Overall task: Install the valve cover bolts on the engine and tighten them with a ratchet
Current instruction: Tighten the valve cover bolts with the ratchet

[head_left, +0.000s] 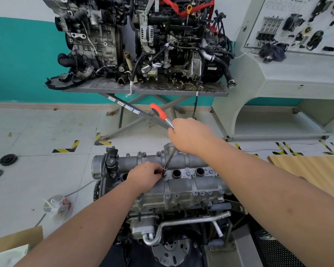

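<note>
A grey engine with its cast valve cover [185,185] stands in front of me, with bolts along its edges and open spark plug holes in the middle row. My right hand [189,134] grips the head end of a ratchet [160,112] with an orange handle that points up and left. A thin dark extension [170,160] runs from that hand down to a bolt between the plug holes. My left hand [145,175] rests on the cover and pinches the lower tip of the extension at the bolt. The bolt itself is hidden by my fingers.
Two more engines sit on a grey scissor-leg table [143,89] at the back. A white training panel bench [297,74] stands at the right. A plastic bag [56,207], a cardboard box [17,241] and pulleys [8,159] lie on the floor at the left.
</note>
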`<state>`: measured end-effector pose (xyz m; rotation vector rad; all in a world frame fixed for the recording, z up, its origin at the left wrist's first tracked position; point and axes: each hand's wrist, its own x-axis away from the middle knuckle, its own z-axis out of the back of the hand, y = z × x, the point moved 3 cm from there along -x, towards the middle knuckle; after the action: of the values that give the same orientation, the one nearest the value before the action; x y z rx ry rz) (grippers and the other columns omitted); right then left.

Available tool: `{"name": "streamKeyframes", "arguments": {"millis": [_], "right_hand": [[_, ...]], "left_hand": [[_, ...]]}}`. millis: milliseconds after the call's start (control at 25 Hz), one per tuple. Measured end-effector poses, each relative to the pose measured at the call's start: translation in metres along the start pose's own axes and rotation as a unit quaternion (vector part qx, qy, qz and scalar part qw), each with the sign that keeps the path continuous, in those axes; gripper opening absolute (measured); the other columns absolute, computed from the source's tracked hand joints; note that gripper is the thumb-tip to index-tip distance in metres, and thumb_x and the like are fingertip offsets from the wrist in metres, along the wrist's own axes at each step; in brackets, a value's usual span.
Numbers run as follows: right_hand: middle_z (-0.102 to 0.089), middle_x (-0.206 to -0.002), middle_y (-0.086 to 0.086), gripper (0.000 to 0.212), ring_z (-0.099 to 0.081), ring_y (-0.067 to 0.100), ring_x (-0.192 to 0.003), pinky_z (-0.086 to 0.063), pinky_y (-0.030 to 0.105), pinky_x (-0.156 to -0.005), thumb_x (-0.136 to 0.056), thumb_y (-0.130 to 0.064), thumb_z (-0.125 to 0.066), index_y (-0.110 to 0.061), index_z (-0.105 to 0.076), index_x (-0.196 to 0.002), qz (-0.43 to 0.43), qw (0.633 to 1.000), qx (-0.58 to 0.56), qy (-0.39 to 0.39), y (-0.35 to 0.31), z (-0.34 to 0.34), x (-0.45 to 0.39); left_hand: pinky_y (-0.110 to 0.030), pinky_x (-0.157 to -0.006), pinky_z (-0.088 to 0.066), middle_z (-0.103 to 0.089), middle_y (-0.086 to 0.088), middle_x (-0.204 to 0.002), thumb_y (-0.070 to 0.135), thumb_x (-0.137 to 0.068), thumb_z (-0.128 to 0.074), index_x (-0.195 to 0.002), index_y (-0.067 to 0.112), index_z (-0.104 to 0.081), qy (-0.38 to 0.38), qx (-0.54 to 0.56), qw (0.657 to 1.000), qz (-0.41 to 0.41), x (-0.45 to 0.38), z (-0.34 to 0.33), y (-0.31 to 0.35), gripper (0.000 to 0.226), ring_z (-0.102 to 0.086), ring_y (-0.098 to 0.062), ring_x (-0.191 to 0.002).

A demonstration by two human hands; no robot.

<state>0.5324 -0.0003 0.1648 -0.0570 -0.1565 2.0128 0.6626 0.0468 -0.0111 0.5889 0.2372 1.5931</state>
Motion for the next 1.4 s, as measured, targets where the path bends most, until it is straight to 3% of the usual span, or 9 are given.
{"name": "streamKeyframes", "arguments": {"millis": [200,720,880,1000,1280,1400], "right_hand": [[-0.042,-0.072,0.0,0.017,-0.043,0.017,-0.061,-0.037,0.036,-0.062,-0.1,-0.032,-0.034,-0.02,-0.044,-0.091,0.004,1.0,0.021,0.006,0.0,-0.001,0.0],[-0.037,-0.07,-0.002,0.017,-0.037,0.015,-0.058,-0.032,0.036,-0.061,-0.101,-0.034,-0.033,-0.02,-0.039,-0.093,0.014,0.999,0.045,0.023,-0.004,-0.005,-0.002],[-0.035,-0.07,-0.003,0.017,-0.035,0.014,-0.058,-0.022,0.033,-0.052,-0.101,-0.033,-0.033,-0.021,-0.038,-0.091,0.078,0.994,0.075,0.004,-0.015,-0.004,-0.003],[-0.036,-0.07,-0.004,0.018,-0.036,0.014,-0.058,-0.02,0.031,-0.05,-0.102,-0.036,-0.033,-0.021,-0.037,-0.091,0.119,0.99,0.08,-0.014,-0.023,-0.005,-0.003],[-0.048,-0.075,-0.006,0.03,-0.043,0.008,-0.066,-0.03,0.034,-0.056,-0.104,-0.049,-0.038,-0.027,-0.039,-0.083,0.262,0.955,0.07,-0.124,-0.042,-0.007,-0.006],[-0.051,-0.076,-0.005,0.038,-0.045,0.006,-0.068,-0.033,0.034,-0.058,-0.103,-0.053,-0.039,-0.029,-0.037,-0.074,0.278,0.948,0.056,-0.147,-0.041,-0.004,-0.008]], "left_hand": [[-0.037,-0.091,-0.053,-0.069,0.016,-0.116,0.032,-0.094,-0.058,-0.115,0.04,-0.068,-0.002,0.008,1.0,0.001,-0.001,-0.001,-0.002,0.025,-0.063,-0.013,-0.107],[-0.035,-0.082,-0.054,-0.07,0.011,-0.106,0.042,-0.096,-0.054,-0.111,0.039,-0.069,-0.003,-0.011,1.0,-0.011,0.0,0.0,0.001,0.021,-0.064,-0.017,-0.099],[-0.038,-0.082,-0.053,-0.067,0.007,-0.104,0.041,-0.099,-0.049,-0.102,0.034,-0.069,-0.007,-0.047,0.999,-0.024,-0.002,0.0,0.003,0.021,-0.061,-0.022,-0.1],[-0.039,-0.087,-0.052,-0.066,0.006,-0.112,0.039,-0.1,-0.047,-0.107,0.034,-0.068,-0.017,-0.069,0.997,-0.021,-0.005,0.0,0.005,0.024,-0.061,-0.023,-0.105],[-0.041,-0.09,-0.052,-0.064,0.006,-0.117,0.036,-0.097,-0.05,-0.109,0.036,-0.067,-0.016,-0.079,0.997,-0.016,-0.005,0.0,0.004,0.021,-0.06,-0.023,-0.11],[-0.041,-0.09,-0.051,-0.064,0.007,-0.118,0.033,-0.096,-0.051,-0.108,0.036,-0.066,-0.025,-0.069,0.997,-0.011,-0.004,0.0,0.005,0.02,-0.06,-0.022,-0.11]]}}
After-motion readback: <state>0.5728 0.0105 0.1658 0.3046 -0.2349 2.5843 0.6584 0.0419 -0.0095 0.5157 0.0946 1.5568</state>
